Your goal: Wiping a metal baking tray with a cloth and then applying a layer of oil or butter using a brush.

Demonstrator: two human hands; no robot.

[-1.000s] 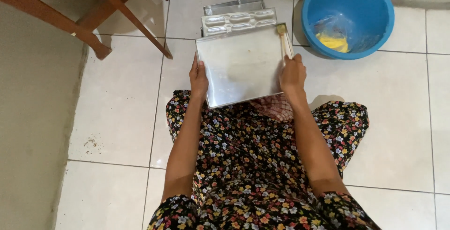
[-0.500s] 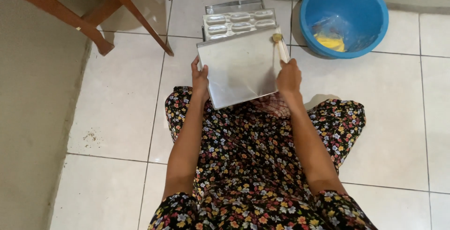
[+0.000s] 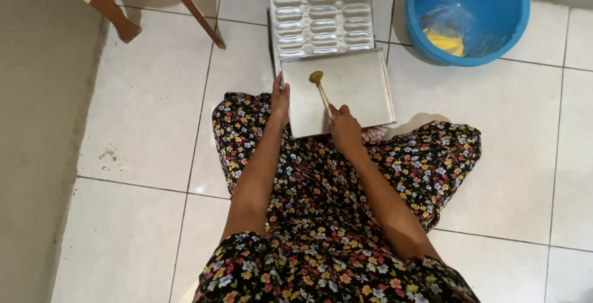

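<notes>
At the far left I see the wooden legs of a chair (image 3: 126, 28) standing on the white tile floor (image 3: 148, 111), well apart from my hands. Moving right, my left hand (image 3: 280, 100) rests against the left edge of the flat metal tray (image 3: 361, 90); the fingers lie along the rim, thumb side up, gripping it lightly rather than clenched (how far they curl under the tray I cannot tell). The tray sits on the floor just beyond my knees, its near edge touching the flowered fabric (image 3: 321, 216) of my lap. Behind it, partly tucked under its far edge, lies a metal mould pan (image 3: 321, 22) with rows of oblong hollows. My right hand (image 3: 344, 129) is at the tray's near edge, fingers closed around the lower end of a thin wooden-handled brush (image 3: 320, 87), whose yellowish head rests on the tray's surface near its upper left. To the right, well clear of the tray, stands a blue plastic basin (image 3: 500, 6) with a clear plastic bag (image 3: 448, 31) holding something yellow inside it.
</notes>
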